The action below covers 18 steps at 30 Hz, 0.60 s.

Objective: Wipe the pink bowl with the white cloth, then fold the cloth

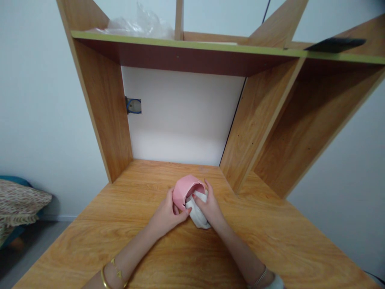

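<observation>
A pink faceted bowl [183, 188] is tilted on its side above the wooden desk, its opening turned toward me and to the right. Its rim looks uneven. My left hand [168, 214] grips the bowl from the left, with the thumb near the lower rim. A white cloth [198, 214] is bunched at the opening, partly inside and partly hanging below it. My right hand [212, 204] holds the cloth with the thumb pressed at the opening, while its other fingers reach around the bowl's right side. Those fingertips are partly hidden.
The wooden desk [126, 224] extends below both hands. Upright panels and a shelf [180, 42] frame the back, with clear plastic wrapping [141, 26] and a dark flat object [335, 45] on top. A wall socket box [134, 106] shows at the back left. A patterned cloth [22, 200] lies far left.
</observation>
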Tool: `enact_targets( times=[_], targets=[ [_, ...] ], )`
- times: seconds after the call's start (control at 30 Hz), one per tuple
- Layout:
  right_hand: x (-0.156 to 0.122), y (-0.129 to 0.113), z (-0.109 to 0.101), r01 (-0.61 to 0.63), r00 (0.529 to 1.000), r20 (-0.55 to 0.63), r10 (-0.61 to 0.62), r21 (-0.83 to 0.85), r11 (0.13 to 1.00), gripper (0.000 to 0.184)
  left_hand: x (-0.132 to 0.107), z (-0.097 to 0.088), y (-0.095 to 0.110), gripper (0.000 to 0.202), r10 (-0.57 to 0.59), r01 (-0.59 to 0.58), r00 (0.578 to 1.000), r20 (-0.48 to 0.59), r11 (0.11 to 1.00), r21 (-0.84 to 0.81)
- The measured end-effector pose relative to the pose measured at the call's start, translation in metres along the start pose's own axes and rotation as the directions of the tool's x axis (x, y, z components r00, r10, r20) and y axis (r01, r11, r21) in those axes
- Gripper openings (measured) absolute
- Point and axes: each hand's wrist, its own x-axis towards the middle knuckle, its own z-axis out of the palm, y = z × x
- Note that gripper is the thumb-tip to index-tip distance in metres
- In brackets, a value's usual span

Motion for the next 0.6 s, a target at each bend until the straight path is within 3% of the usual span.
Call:
enact_targets(
  times=[0.17, 0.33, 0.5, 0.6],
  targets=[
    [0.002, -0.015, -0.013, -0.006, 0.998, -0.06, -0.008, -0.242, 0.97, 0.075, 0.004, -0.006, 0.0, 0.054, -0.022, 0.023, 0.999, -0.023, 0.999, 0.036],
    [0.001, -0.029, -0.026, 0.052, 0.997, -0.023, -0.077, -0.54, 0.84, 0.076, 0.002, -0.006, 0.003, 0.052, 0.009, -0.009, 1.0, 0.007, 0.996, 0.087],
    [0.001, -0.03, -0.028, 0.122, 0.988, 0.012, -0.153, -0.665, 0.737, 0.076, 0.0, -0.008, 0.01, 0.053, 0.043, -0.047, 0.997, 0.06, 0.996, 0.081],
    [0.0, -0.028, -0.026, 0.11, 0.992, 0.028, -0.122, -0.658, 0.745, 0.074, 0.0, -0.009, 0.009, 0.055, 0.057, -0.063, 0.996, 0.071, 0.993, 0.097]
  ],
)
